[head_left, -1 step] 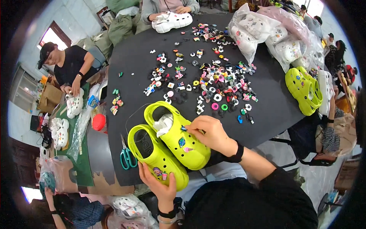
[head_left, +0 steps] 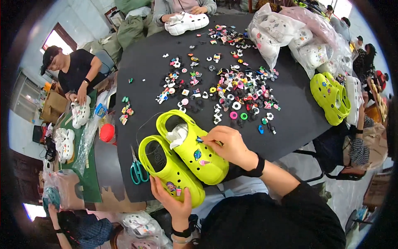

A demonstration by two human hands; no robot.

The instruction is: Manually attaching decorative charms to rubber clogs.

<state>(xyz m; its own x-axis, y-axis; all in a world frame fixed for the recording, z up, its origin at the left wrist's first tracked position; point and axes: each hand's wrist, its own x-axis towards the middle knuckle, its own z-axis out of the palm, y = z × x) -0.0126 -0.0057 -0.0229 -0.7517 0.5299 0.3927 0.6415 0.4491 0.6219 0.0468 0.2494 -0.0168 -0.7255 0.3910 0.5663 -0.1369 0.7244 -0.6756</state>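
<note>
Black table (head_left: 290,120), hands (head_left: 230,145) unmoved on clogs (head_left: 195,153)

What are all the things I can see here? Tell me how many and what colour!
Clogs: two, lime green, near table edge, charms pushed into their tops.
Charms: too many to count, mixed colours, scattered mid-table.
Scissors: one, teal handles, left of the clogs.
Second clog pair: two, lime green, right table edge.
Bagged clogs: several, white, in clear bags, far right.
White clog: one, far edge, under another person's hands.
Red lid: one, left side table.
Table: one, black.
Left hand: grips the nearer clog's toe.
Right hand: pinches a small charm on the farther clog.
</note>
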